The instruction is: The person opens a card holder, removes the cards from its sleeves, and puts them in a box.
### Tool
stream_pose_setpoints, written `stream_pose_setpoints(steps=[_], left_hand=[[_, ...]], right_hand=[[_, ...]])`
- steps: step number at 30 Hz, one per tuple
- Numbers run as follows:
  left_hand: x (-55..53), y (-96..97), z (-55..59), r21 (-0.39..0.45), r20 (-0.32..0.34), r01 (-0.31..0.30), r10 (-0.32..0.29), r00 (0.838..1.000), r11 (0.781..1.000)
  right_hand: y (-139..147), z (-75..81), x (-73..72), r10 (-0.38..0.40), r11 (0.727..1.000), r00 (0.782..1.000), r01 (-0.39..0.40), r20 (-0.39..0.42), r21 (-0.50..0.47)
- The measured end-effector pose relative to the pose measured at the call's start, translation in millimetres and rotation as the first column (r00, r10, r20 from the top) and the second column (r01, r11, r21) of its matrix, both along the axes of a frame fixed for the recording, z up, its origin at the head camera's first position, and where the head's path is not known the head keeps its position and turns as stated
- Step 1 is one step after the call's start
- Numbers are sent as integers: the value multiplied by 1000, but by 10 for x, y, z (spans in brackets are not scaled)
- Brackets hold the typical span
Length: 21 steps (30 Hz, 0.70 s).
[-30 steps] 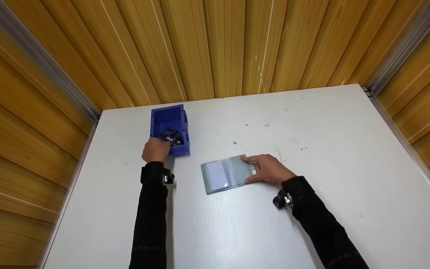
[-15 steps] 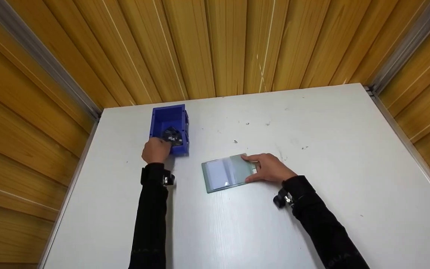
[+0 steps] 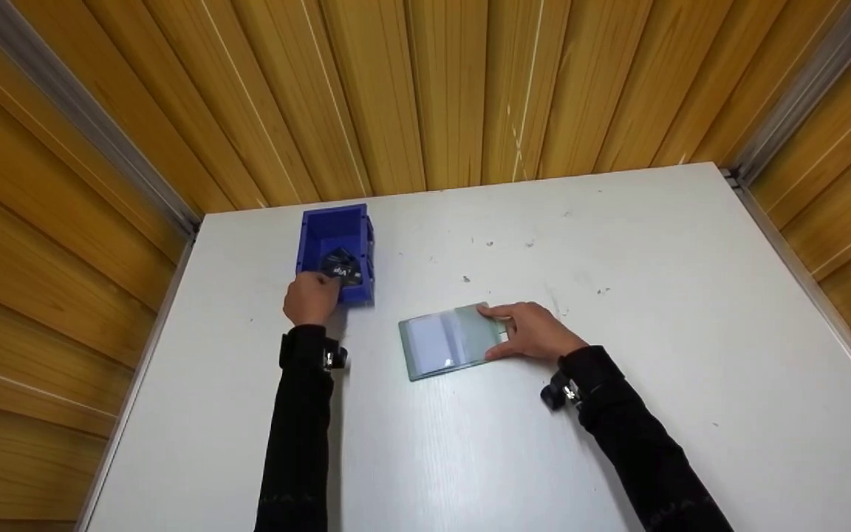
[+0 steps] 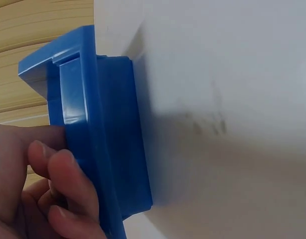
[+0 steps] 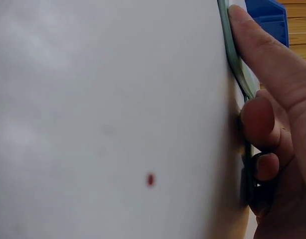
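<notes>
My left hand (image 3: pixel 310 298) is at the near left corner of a blue plastic bin (image 3: pixel 355 294), in the head view. Its fingers are curled. In the left wrist view one digit reaches past the rim (image 4: pixel 88 99) into the bin, while other fingertips (image 4: pixel 68 167) bend outside it. Black cards (image 3: pixel 343 270), one printed "Vip", lie in the bin beside the fingertips; I cannot tell whether the hand pinches one. On the table, a pale green card holder (image 3: pixel 476 336) with clear sleeves lies flat. My right hand (image 3: pixel 540 332) grips its right end, thumb and index finger spread to opposite edges.
The white tabletop (image 3: pixel 654 295) has small dark scuffs. Yellow wood-look panels (image 3: pixel 448 96) rise behind it and along both sides. Black straps with small cameras sit on both wrists (image 3: pixel 304 347).
The cards in the bin have shifted slightly away from my left fingertips, and the "Vip" print has turned a little. My right hand and the card holder have stayed nearly still.
</notes>
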State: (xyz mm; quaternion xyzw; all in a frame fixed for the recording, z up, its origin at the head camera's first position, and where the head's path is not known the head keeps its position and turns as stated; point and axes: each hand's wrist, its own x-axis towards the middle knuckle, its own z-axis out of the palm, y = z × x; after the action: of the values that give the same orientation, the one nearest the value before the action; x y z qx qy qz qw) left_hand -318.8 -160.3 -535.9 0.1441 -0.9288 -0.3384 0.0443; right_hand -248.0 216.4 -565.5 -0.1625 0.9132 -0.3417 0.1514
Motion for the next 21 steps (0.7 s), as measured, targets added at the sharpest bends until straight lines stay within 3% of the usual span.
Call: stream_pose_setpoints(steps=[4,8,12,17,21], left_hand=[[41,26,-14,6,-34,-3,3,999,1000],[120,117,-5,-10,-129,-15,13,992,1000],[236,251,28,-44,-207,19,-28,978,999],[384,400,59,-48,-195,139,-146,970,989],[488,483,38,-39,-141,296,-298,944,954]], right_hand=[[9,-5,1,10,1000,1000,-10,-14,0],[23,-12,0,17,1000,1000,-17,-13,-8],[32,-25,-8,25,1000,1000,-25,0,-16],[31,-25,-11,20,1000,1000,-20,3,-19],[22,-9,-11,26,999,1000,-26,-5,-21]])
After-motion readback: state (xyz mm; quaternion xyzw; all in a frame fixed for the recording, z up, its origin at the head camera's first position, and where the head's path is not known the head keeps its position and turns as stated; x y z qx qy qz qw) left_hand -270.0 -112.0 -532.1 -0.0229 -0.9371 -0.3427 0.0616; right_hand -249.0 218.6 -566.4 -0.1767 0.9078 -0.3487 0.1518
